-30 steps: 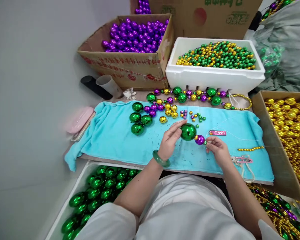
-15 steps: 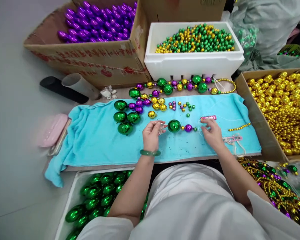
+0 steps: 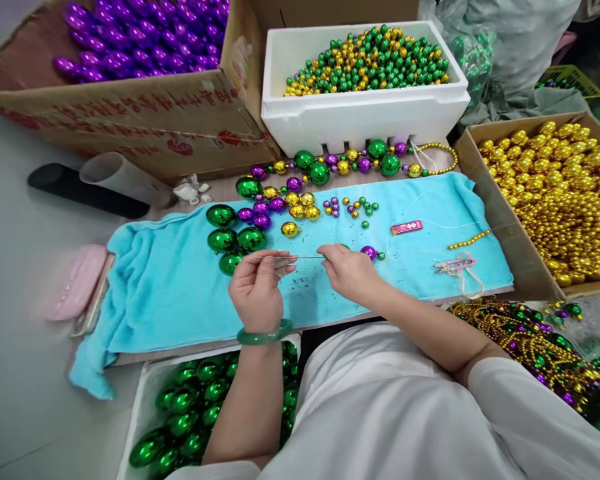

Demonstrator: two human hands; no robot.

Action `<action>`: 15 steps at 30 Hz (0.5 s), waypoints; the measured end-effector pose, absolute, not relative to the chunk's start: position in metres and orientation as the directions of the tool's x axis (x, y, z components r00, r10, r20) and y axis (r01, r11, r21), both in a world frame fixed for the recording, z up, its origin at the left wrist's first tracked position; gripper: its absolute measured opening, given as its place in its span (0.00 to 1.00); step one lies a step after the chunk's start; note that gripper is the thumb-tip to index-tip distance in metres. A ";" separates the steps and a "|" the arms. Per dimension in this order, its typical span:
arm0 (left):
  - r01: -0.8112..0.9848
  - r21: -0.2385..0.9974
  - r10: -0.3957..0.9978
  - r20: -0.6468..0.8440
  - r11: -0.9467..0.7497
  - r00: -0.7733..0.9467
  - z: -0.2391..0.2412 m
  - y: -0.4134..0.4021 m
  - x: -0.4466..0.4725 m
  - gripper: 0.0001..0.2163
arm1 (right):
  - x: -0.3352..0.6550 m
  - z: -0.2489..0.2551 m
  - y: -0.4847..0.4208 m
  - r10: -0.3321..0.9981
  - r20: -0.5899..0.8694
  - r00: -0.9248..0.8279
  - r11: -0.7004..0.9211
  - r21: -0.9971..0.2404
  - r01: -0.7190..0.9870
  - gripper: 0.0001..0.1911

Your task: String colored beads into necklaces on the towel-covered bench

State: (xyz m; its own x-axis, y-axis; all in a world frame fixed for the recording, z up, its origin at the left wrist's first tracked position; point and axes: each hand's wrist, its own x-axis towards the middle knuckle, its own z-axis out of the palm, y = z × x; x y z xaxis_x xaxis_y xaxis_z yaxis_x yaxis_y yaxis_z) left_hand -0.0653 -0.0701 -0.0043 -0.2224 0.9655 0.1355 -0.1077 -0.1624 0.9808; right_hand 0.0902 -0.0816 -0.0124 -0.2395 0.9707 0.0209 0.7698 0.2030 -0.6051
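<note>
My left hand (image 3: 258, 287), with a green bangle on the wrist, pinches a thin needle (image 3: 300, 258) over the turquoise towel (image 3: 170, 280). My right hand (image 3: 347, 270) is closed at the needle's other end and covers the big green bead on the string. A purple bead (image 3: 369, 251) and a small green bead trail on the thread just right of that hand. Loose large green beads (image 3: 230, 237), purple and gold beads (image 3: 290, 207) lie just beyond my hands.
A cardboard box of purple beads (image 3: 130, 40), a white foam box of green and gold beads (image 3: 365, 60) and a box of gold beads (image 3: 555, 193) ring the towel. A finished strand (image 3: 350, 163), a pink tag (image 3: 407, 227), pink snips (image 3: 455, 265), a tray of green beads (image 3: 190, 407).
My right hand has moved left along the string onto the big green bead. My left hand has drawn the needle out to the left. The view has shifted closer and rightwards.
</note>
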 end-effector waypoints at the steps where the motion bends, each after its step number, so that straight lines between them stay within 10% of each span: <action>1: -0.124 0.979 0.964 0.128 -0.160 -0.232 -0.005 -0.069 -0.069 0.07 | 0.092 -0.014 -0.080 0.969 -0.008 -0.246 0.195 -0.585 0.787 0.17; 15: -0.214 0.971 0.981 0.067 -0.106 -0.184 -0.015 -0.057 -0.070 0.12 | 0.107 -0.011 -0.064 0.971 -0.032 -0.236 0.205 -0.385 0.900 0.18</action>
State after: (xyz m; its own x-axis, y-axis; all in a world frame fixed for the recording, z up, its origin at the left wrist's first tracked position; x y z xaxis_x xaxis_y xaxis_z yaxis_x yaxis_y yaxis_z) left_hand -0.0700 -0.0573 -0.0154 -0.1842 0.9806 0.0670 -0.2137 -0.1065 0.9711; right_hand 0.1065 -0.0640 -0.0113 -0.2356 0.9713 -0.0324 0.8998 0.2054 -0.3850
